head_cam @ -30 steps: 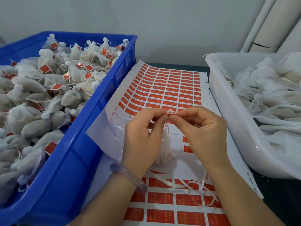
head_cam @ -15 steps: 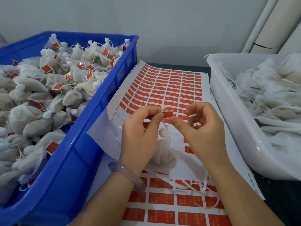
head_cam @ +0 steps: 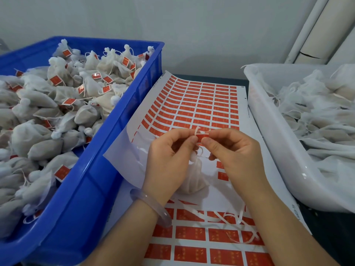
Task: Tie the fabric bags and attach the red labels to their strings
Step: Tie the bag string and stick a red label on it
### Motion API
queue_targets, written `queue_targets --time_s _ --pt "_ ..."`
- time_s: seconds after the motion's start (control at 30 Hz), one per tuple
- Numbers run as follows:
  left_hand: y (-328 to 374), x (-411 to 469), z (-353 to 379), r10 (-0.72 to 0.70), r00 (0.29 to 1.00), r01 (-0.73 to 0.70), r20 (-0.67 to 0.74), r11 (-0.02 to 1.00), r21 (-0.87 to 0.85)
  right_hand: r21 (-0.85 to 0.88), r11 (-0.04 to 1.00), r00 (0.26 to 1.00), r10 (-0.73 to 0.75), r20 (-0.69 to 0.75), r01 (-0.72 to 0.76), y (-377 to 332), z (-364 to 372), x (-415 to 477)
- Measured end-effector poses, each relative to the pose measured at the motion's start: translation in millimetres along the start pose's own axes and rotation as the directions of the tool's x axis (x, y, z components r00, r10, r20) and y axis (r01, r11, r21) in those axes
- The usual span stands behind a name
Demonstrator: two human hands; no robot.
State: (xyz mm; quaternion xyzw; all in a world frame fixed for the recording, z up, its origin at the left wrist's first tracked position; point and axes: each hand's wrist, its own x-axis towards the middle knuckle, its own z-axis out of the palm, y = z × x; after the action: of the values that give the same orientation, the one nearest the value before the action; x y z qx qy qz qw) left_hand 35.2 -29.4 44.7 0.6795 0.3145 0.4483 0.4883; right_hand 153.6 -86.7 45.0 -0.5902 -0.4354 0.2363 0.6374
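Between fingers (head_cam: 193, 140), red label (head_cam: 203, 135) largely hidden; bag (head_cam: 196, 181) half behind left hand (head_cam: 167, 162)

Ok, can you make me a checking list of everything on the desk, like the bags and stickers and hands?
Surface: dark table, mostly covered by the label sheet.
Job's things: one bag sits on the sheet below the hands; its string and a red label are up at the fingertips. Blue crate holds tied bags with labels. White tub holds loose bags, no labels showing.
Clutter: white strips on the sheet's near part.
Hands: left hand and right hand both pinch the label; bracelet on left wrist.
Cables: nothing seen.
Surroundings: plain wall, pale pipes upper right.
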Motion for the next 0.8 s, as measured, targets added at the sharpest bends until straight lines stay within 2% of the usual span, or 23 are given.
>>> queue_targets --time_s 0.23,0.4,0.53,0.8 --pt "2.6 -0.2 -2.9 0.043 0.999 -0.044 -0.013 0.998 -0.055 -0.005 1.0 0.999 -0.016 0.032 0.017 1.9 0.4 0.5" --pt "-0.6 -0.4 0.0 0.058 0.996 -0.062 0.064 0.996 0.063 -0.07 0.993 0.992 -0.084 0.091 0.09 2.8 1.7 0.3" --pt "0.1 0.2 -0.8 0.058 0.998 -0.058 0.032 0.998 0.018 0.042 0.999 0.999 0.005 0.038 -0.006 2.4 2.2 0.4" --pt "-0.6 -0.2 -0.4 0.021 0.999 -0.021 0.027 0.999 -0.025 -0.056 0.998 1.0 -0.006 0.004 0.006 3.0 1.7 -0.1"
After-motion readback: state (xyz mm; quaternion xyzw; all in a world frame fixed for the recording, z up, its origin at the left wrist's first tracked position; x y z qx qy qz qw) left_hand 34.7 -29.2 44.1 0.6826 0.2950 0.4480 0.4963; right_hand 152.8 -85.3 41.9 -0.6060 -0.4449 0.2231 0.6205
